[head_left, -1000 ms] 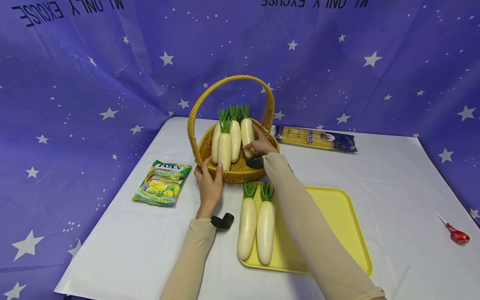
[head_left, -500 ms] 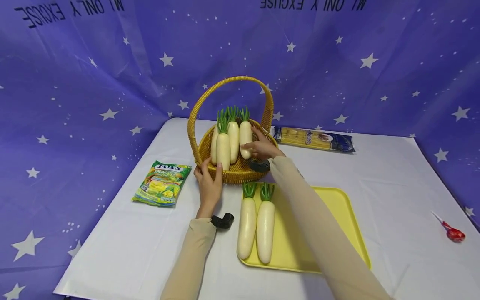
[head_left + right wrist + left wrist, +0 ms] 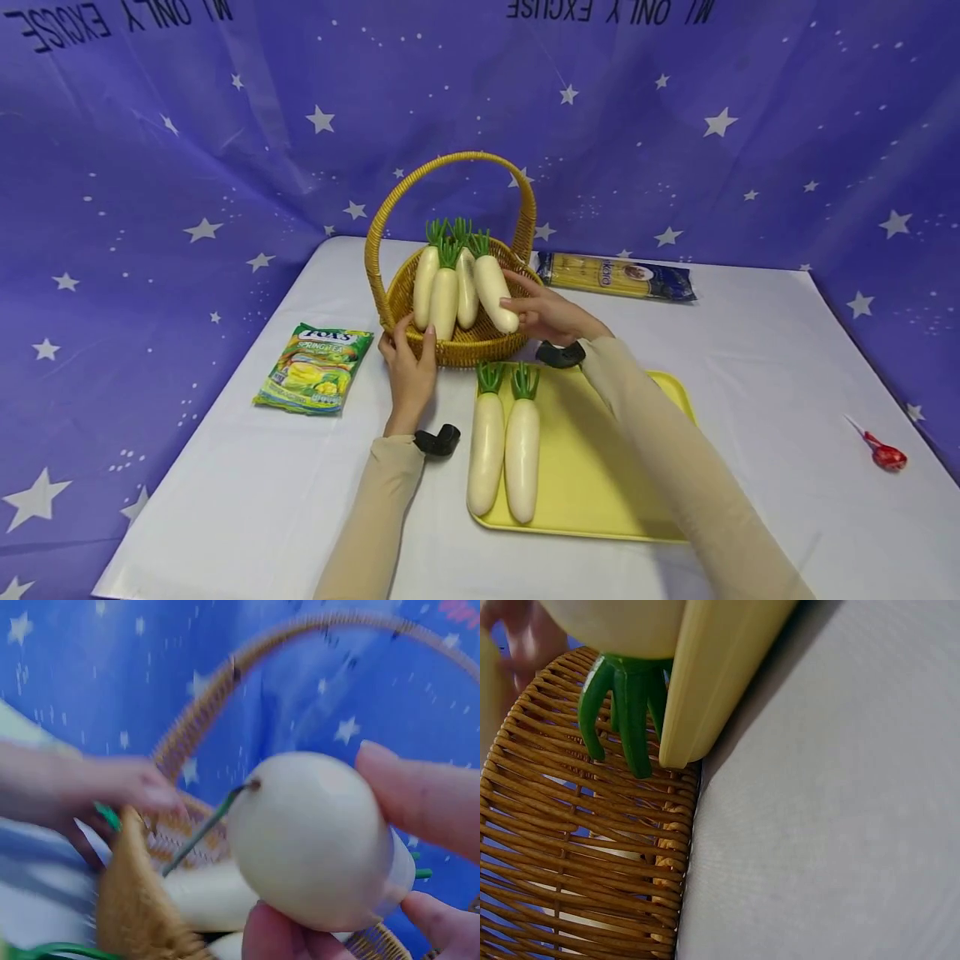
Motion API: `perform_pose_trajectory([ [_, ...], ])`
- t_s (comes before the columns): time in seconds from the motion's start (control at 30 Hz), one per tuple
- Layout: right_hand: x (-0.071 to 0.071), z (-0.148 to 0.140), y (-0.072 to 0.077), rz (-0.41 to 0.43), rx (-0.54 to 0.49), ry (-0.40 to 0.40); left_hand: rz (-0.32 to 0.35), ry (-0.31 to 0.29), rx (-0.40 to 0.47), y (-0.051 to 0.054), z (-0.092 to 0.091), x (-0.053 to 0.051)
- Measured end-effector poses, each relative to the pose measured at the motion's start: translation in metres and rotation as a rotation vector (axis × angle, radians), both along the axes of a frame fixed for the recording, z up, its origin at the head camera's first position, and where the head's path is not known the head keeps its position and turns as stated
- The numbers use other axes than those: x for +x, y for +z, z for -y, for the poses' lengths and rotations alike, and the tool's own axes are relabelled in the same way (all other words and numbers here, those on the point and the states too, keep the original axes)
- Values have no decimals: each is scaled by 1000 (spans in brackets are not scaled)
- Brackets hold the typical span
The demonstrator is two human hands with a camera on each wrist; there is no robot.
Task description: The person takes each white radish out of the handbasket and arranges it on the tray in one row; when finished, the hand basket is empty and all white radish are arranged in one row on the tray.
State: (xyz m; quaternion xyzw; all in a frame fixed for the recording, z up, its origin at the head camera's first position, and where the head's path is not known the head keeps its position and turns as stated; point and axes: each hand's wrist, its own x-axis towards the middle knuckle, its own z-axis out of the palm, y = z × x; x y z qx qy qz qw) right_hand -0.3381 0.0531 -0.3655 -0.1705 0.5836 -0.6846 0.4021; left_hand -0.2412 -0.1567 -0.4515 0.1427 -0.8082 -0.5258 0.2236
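Note:
A wicker basket [image 3: 474, 355] with a tall arched handle stands at the table's back, holding several white radishes [image 3: 444, 302] with green tops. My right hand [image 3: 553, 313] pinches the lower end of the rightmost radish [image 3: 491, 287], which leans with its tip toward the basket's front right rim. In the right wrist view this radish's rounded end [image 3: 304, 840] sits between thumb and fingers. My left hand [image 3: 409, 377] grips the basket's front left rim. Two more radishes [image 3: 522, 458] lie side by side on the left part of a yellow tray [image 3: 600, 492].
A green candy bag [image 3: 315, 369] lies left of the basket. Behind the tray, a pasta packet [image 3: 615, 276] lies near the back edge. A red lollipop-like item [image 3: 887, 456] is at the far right. Starry blue cloth hangs behind the table.
My right hand has drawn back to the right and toward me, tilting the rightmost radish so that its lower end swings right. My left hand stays at the rim.

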Motion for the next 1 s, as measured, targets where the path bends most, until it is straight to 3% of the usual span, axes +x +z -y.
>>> perform_pose_trajectory([
  [0.13, 31, -21, 2, 35, -103, -18, -8, -2, -9, 0, 1, 1],
  [0.2, 46, -31, 4, 14, -115, -32, -14, 7, -15, 0, 2, 0],
  [0.4, 97, -62, -4, -71, -95, -109, -19, 1, -15, -1, 1, 0],
  [0.6, 141, -83, -31, -184, 52, -212, -41, 3, -19, -2, 3, -1],
  [0.73, 161, -87, -50, -211, 170, -240, -40, 4, -20, -1, 3, -2],
  [1.0, 183, -84, -72, -110, 265, -318, -21, 2, -15, -3, 2, -1],
])
